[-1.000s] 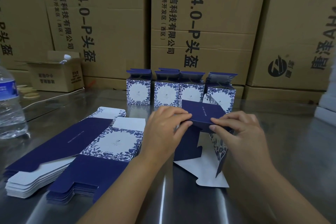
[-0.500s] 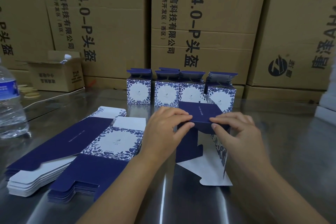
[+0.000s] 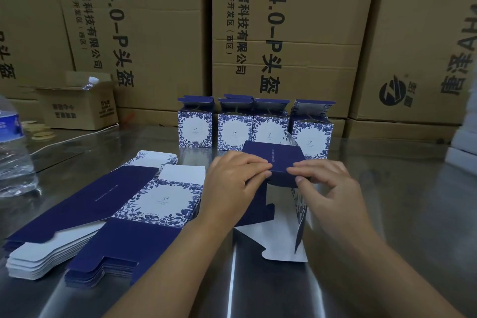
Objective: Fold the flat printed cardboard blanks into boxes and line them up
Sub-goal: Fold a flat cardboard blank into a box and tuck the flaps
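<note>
A half-formed navy box (image 3: 276, 157) with blue floral sides lies on its side on the steel table, its white flaps spread toward me. My left hand (image 3: 232, 183) grips its near left edge and my right hand (image 3: 325, 188) pinches its near right edge. Behind it, several folded boxes (image 3: 254, 131) stand in a row with their top flaps up. A stack of flat printed blanks (image 3: 108, 212) lies on the left.
A water bottle (image 3: 13, 152) stands at the far left edge. A small open carton (image 3: 77, 108) sits at the back left, and large brown cartons (image 3: 284, 33) wall off the back. White foam pieces (image 3: 464, 142) are at the right edge.
Both hands have edged closer together along the box's near edge, and the box's top panel has tipped flatter. The row and the stack have not moved.
</note>
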`<state>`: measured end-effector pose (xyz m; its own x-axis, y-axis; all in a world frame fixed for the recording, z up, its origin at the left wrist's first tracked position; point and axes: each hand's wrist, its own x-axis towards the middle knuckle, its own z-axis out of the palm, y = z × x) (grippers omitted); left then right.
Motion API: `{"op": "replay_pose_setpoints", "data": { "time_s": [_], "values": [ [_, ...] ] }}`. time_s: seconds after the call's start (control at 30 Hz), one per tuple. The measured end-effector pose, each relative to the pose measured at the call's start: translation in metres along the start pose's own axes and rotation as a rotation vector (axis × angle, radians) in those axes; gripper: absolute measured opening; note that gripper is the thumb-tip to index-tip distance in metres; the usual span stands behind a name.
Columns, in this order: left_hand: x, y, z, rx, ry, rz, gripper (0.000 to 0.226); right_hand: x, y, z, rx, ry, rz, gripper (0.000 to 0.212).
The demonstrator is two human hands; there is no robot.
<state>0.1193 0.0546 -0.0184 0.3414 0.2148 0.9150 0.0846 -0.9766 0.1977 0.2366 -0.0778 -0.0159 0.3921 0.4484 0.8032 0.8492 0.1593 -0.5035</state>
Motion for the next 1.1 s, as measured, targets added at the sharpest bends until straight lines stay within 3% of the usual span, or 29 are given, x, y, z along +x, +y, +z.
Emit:
{"op": "replay_pose_setpoints", "data": {
  "time_s": [0.2,0.47,1.1],
  "values": [
    [0.000,0.002,-0.001,0.015,-0.021,-0.004,0.016,0.000,0.001,0.000,0.019,0.007,-0.009,0.045],
    [0.000,0.005,-0.001,0.028,-0.019,0.037,0.017,-0.002,-0.006,0.002,0.041,-0.018,-0.034,0.029],
    [-0.001,0.011,0.000,0.010,-0.018,0.050,0.018,-0.002,-0.006,0.003,0.108,-0.006,-0.022,0.033]
  ]
}}
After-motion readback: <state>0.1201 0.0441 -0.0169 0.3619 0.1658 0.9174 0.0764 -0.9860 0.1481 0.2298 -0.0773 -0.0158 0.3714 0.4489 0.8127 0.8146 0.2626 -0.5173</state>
